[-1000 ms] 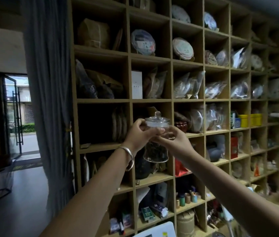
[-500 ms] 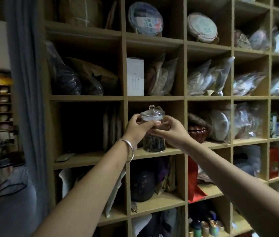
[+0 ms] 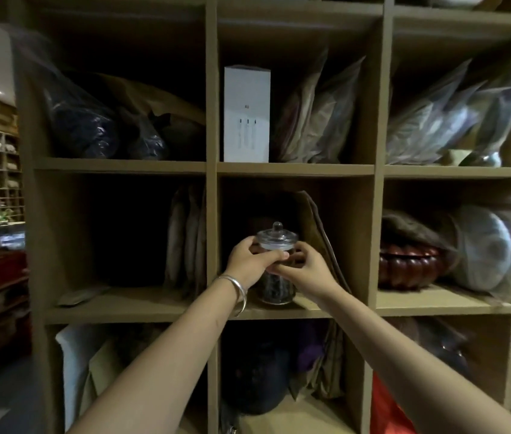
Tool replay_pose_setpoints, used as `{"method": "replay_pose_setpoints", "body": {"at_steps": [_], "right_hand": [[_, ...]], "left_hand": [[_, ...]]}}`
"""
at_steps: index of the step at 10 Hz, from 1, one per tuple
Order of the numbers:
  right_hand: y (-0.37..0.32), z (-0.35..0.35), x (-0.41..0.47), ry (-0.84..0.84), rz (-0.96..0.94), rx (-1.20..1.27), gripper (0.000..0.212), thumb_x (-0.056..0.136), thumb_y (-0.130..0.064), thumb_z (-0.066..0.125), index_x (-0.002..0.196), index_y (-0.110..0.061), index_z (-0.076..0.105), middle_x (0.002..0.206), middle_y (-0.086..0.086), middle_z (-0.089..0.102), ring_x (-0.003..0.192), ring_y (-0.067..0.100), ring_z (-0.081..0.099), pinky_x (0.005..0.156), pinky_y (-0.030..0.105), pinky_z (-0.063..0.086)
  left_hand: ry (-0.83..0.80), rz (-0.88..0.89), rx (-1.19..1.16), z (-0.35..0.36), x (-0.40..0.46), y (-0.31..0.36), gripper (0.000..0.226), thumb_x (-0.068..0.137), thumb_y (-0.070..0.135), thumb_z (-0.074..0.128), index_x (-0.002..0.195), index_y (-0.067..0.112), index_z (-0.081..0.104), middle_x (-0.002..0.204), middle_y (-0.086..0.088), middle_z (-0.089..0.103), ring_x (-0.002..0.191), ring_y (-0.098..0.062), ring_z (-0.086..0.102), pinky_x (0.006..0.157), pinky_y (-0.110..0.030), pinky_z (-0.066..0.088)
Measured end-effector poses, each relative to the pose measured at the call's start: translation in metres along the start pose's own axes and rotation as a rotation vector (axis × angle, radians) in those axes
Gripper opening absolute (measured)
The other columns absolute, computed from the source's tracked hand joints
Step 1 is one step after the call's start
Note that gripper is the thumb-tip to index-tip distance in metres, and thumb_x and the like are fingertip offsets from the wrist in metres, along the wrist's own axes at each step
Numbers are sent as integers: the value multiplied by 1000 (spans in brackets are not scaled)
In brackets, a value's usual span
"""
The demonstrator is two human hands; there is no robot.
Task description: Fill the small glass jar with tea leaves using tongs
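A small glass jar [image 3: 276,288] with a knobbed glass lid [image 3: 277,236] stands on the board of the middle compartment of a wooden shelf unit [image 3: 295,170]. Dark tea leaves fill its lower part. My left hand [image 3: 249,263], with a silver bangle on the wrist, wraps the jar's upper left side. My right hand [image 3: 306,269] grips its right side, and the fingertips of both hands meet across the front. No tongs are in view.
A brown paper bag [image 3: 320,233] leans right behind the jar. A white box [image 3: 247,114] stands in the compartment above. Flat wrapped packets [image 3: 187,239] stand to the left; a dark red ribbed bowl [image 3: 410,264] sits to the right. Plastic bags fill the upper compartments.
The jar has travelled forward into the middle compartment and down onto its board, still held in both hands. The view has closed in on the shelf.
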State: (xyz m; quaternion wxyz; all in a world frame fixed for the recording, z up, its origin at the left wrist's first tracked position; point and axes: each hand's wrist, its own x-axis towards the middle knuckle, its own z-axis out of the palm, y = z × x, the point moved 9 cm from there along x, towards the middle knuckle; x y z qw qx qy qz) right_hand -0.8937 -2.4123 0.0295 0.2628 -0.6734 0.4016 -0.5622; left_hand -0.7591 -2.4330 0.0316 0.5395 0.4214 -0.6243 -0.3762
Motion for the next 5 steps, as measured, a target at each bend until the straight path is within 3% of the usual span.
{"method": "replay_pose_setpoints", "body": {"at_steps": [2,3,4,5], "right_hand": [[30,3,16,-17,8,-7,46,71,-23,83,111,-20,60,102,-2,69,91,8,68,76,23,56],[40,5,20,-19,13,-53,54,69,-29,82,116,-20,57,107,-3,68,95,9,66,84,32,56],[40,3,21,-48,51,-198,76,62,-45,82,125,-18,49,112,-5,63,99,9,62,87,36,55],[44,-7,15,-45,107,-265,94,63,-50,80,139,-16,35,118,-1,59,105,14,60,90,37,54]], "left_hand": [[46,-15,-6,3,15,-21,51,70,25,83,116,18,62,105,3,68,99,-12,63,78,-23,53],[53,-1,4,4,20,-26,54,71,26,83,118,17,60,104,6,67,97,-9,62,72,-18,49],[59,-3,96,2,18,-22,69,71,28,83,130,17,49,118,1,62,108,-16,60,85,-27,52],[77,15,178,-5,15,-18,86,73,29,81,143,21,32,140,-3,45,126,-22,48,104,-41,44]]}}
